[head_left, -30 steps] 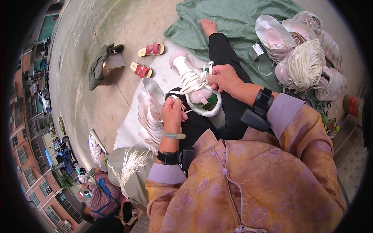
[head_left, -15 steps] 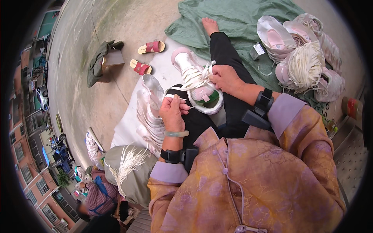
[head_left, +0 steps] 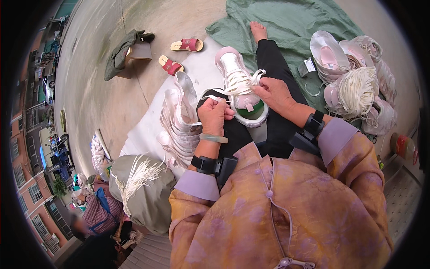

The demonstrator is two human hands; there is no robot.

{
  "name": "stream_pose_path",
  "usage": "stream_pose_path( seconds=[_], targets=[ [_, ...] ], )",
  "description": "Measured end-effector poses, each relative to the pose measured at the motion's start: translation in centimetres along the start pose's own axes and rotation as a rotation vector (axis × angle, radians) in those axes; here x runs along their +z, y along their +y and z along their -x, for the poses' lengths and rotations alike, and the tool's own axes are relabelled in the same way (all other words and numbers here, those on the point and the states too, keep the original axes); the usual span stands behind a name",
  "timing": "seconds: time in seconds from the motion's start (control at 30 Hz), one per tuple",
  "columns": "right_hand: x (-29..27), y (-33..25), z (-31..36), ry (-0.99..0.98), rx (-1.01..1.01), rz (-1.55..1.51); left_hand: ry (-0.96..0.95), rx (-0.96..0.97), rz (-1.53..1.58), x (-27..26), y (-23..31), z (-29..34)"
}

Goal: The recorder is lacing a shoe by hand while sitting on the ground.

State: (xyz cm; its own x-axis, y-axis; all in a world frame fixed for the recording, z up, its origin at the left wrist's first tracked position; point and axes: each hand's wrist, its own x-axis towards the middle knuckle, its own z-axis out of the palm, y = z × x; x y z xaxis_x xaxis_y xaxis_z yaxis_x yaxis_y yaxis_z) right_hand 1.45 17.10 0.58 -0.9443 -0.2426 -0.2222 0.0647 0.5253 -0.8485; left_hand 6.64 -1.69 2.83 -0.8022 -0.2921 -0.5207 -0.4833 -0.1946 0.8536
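A pink and white sneaker (head_left: 232, 62) rests between my black-trousered legs, its heel toward me and a patch of green at the heel opening. White laces (head_left: 237, 81) cross its tongue and lie loose over the collar. On the shoe's left, my left hand (head_left: 213, 114) pinches a white lace between thumb and fingers, with a strand running across to the shoe. At the right side of the collar, my right hand (head_left: 274, 95) is closed on the lace, and a loop stands up above its fingertips.
Nested white and pink shoe uppers (head_left: 178, 127) stand by my left leg. More sneakers (head_left: 329, 51) and a bundle of white laces (head_left: 357, 93) lie right on a green sheet (head_left: 286, 20). Red sandals (head_left: 187, 45) and a cardboard box (head_left: 139, 51) sit ahead; a lace-topped cushion (head_left: 150, 201) is left.
The whole view has shifted, so the shoe, the sandals and my hands appear further right. Both hands keep their hold on the lace with only slight movement relative to the shoe.
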Motion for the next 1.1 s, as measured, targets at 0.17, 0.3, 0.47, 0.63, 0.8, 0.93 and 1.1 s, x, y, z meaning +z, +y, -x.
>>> stream_pose_path(
  seconds=[0.17,0.3,0.47,0.63,0.8,0.93,1.1],
  targets=[
    [-0.1,0.9,0.4,-0.054,-0.116,0.222,0.06,0.033,0.022,0.6,-0.2,0.1],
    [-0.2,2.3,-0.1,-0.033,-0.16,0.097,0.072,0.028,0.016,0.9,-0.4,-0.1],
    [-0.1,3.2,-0.6,-0.108,-0.049,-0.09,0.081,0.003,-0.025,0.9,-0.2,-0.2],
    [-0.6,1.2,-0.2,-0.167,0.069,-0.3,0.067,-0.003,-0.165,0.7,-0.3,-0.3],
    [-0.8,1.6,-0.4,-0.215,0.181,-0.334,0.118,0.019,-0.164,1.0,-0.8,-0.5],
    [-0.8,1.9,-0.4,-0.206,0.174,-0.382,0.097,0.003,-0.176,0.9,-0.9,-0.6],
    [-0.9,1.7,-0.3,-0.209,0.182,-0.421,0.055,0.011,-0.179,1.1,-1.1,-0.4]
  ],
)
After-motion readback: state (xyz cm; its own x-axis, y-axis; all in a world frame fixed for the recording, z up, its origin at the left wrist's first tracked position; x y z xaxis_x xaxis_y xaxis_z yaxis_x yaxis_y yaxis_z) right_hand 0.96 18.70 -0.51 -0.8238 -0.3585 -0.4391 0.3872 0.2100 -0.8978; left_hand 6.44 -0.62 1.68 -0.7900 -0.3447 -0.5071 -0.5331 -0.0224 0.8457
